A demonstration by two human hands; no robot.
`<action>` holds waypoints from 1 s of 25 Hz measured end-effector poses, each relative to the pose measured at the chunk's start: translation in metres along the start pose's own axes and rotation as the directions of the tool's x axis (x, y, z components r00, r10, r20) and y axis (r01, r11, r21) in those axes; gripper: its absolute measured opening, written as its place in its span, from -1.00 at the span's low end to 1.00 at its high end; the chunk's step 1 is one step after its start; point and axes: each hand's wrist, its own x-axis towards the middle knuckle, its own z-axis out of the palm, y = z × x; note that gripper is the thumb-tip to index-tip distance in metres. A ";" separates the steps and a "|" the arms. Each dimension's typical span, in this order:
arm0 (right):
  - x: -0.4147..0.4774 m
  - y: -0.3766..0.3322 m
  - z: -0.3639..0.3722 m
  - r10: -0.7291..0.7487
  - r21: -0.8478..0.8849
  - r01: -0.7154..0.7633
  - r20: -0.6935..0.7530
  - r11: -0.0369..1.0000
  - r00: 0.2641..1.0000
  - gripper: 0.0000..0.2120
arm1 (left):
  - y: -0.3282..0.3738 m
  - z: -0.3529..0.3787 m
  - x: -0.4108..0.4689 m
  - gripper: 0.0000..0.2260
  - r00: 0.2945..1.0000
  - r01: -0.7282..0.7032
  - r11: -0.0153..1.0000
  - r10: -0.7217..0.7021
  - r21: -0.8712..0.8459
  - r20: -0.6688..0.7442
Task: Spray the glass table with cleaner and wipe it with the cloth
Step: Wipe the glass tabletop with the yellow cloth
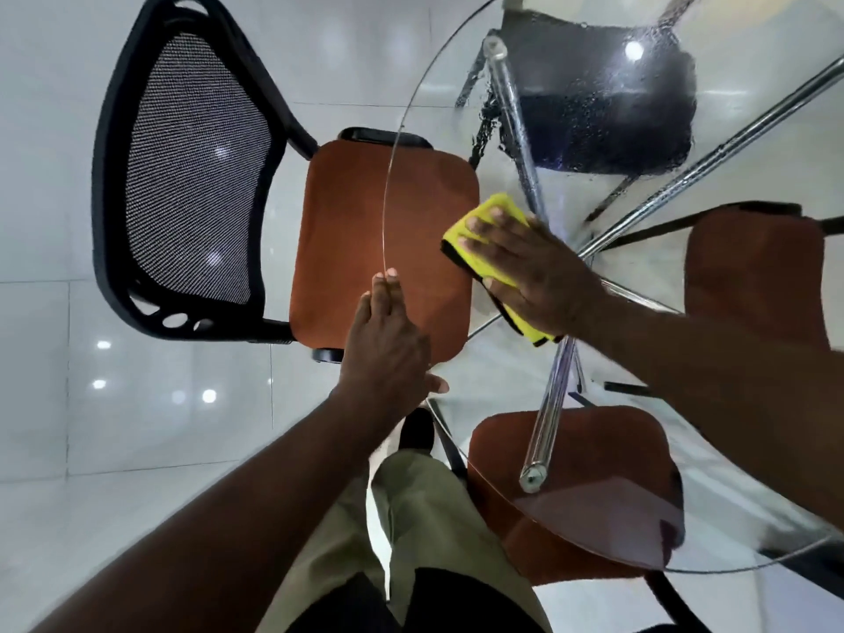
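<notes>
Pressing flat with the right hand (pixel 534 271) on the folded yellow cloth (pixel 491 212): fingers straight and spread, nothing curled round it, simply pinning it to the glass table (pixel 502 372) a little inside the left rim. Bracing with the left hand (pixel 388 344) on that rim, fingers straight along the edge, holding nothing.

Appears to be well into the wiping step, with the spraying apparently done.

Matters most where the wet lies: away from the cloth, toward the far side and slightly right, as a band of droplets (pixel 584 130) beaded on the glass over the black seat (pixel 571 52) seen through it. Looks clearer around the cloth and toward the body, though hard to judge on glass.

Runs roughly along the rim, that cloth's long side, with the fingers pointing far and left.

Probably calls next for a push forward and to the right, over the chrome legs (pixel 548 418) beneath, to reach the droplets. Falls naturally to the right hand, nearer the wet and on the cloth; leaves the left merely steadying above the orange chair (pixel 379 230).

Risks streaks if dragged too lightly through so much liquid.
</notes>
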 end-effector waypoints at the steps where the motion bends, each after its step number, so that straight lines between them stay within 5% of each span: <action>1: 0.006 0.006 0.005 0.133 0.017 -0.132 -0.048 0.991 0.990 -0.44 | 0.000 -0.001 0.003 -0.29 1.000 -0.004 1.000 0.004 0.026 0.013; 3: 0.019 -0.013 0.015 0.598 0.113 -0.587 -0.152 0.802 0.787 -0.41 | 0.003 -0.005 0.002 -0.30 1.000 -0.005 0.999 0.004 0.048 0.026; 4: 0.020 -0.029 0.018 0.671 0.119 -0.662 -0.181 0.740 0.719 -0.40 | 0.004 -0.009 0.001 -0.31 0.999 0.002 0.998 -0.004 0.059 0.032; 5: 0.015 -0.040 0.020 0.618 0.091 -0.613 -0.185 0.785 0.764 -0.40 | 0.006 -0.013 0.001 -0.30 0.999 0.004 0.997 -0.007 0.079 0.038; 7: -0.007 -0.027 0.019 0.251 0.017 -0.250 -0.085 0.968 0.964 -0.41 | 0.008 -0.017 0.002 -0.28 0.999 -0.008 0.992 0.003 0.125 0.037; 8: -0.010 -0.011 0.016 0.188 0.009 -0.188 -0.077 0.982 0.979 -0.42 | 0.007 -0.018 0.004 -0.27 1.000 -0.012 0.990 0.008 0.143 0.029; 9: -0.009 0.000 0.017 0.280 0.027 -0.279 -0.119 0.960 0.953 -0.42 | 0.006 -0.018 0.006 -0.26 1.000 -0.018 0.987 0.015 0.158 0.020; 11: -0.001 -0.004 0.024 0.726 0.145 -0.714 -0.217 0.685 0.653 -0.41 | 0.005 -0.020 0.006 -0.26 1.000 -0.020 0.984 0.021 0.178 -0.004; 12: 0.002 -0.015 0.025 0.778 0.120 -0.777 -0.237 0.617 0.582 -0.40 | 0.007 -0.022 0.005 -0.26 1.000 -0.024 0.982 0.026 0.186 -0.009; 14: -0.005 -0.018 0.021 0.503 0.036 -0.505 -0.165 0.862 0.848 -0.39 | 0.008 -0.026 0.004 -0.24 0.999 -0.037 0.975 0.037 0.220 0.004; 15: -0.014 -0.002 0.017 0.339 0.028 -0.339 -0.111 0.941 0.934 -0.40 | 0.007 -0.027 0.005 -0.23 0.999 -0.037 0.969 0.036 0.243 0.009; 16: -0.018 0.009 0.015 0.328 0.033 -0.326 -0.131 0.945 0.936 -0.41 | 0.006 -0.026 0.005 -0.23 0.999 -0.036 0.963 0.033 0.267 0.013; 17: -0.020 0.011 0.015 0.456 0.057 -0.454 -0.198 0.889 0.868 -0.41 | 0.006 -0.026 0.006 -0.24 0.999 -0.038 0.958 0.033 0.286 0.023; 19: -0.023 -0.013 0.027 0.832 0.195 -0.822 -0.286 0.536 0.475 -0.41 | 0.010 -0.033 0.007 -0.30 0.997 -0.069 0.950 0.059 0.303 0.040; 20: -0.025 -0.031 0.033 0.837 0.173 -0.833 -0.284 0.525 0.468 -0.40 | 0.013 -0.040 0.011 -0.34 0.996 -0.090 0.950 0.085 0.299 0.029; 22: -0.046 -0.041 0.038 0.492 0.039 -0.495 -0.202 0.868 0.847 -0.40 | 0.023 -0.055 0.024 -0.45 0.991 -0.097 0.955 0.119 0.281 -0.064; 23: -0.061 -0.022 0.033 0.350 0.001 -0.354 -0.150 0.935 0.925 -0.39 | 0.029 -0.061 0.032 -0.51 0.983 -0.093 0.961 0.131 0.261 -0.130; 24: -0.070 -0.006 0.031 0.396 -0.015 -0.406 -0.182 0.914 0.900 -0.38 | 0.036 -0.064 0.041 -0.56 0.968 -0.098 0.967 0.148 0.236 -0.202; 25: -0.073 0.003 0.031 0.585 0.052 -0.593 -0.253 0.804 0.771 -0.38 | 0.041 -0.061 0.050 -0.58 0.949 -0.124 0.970 0.178 0.212 -0.260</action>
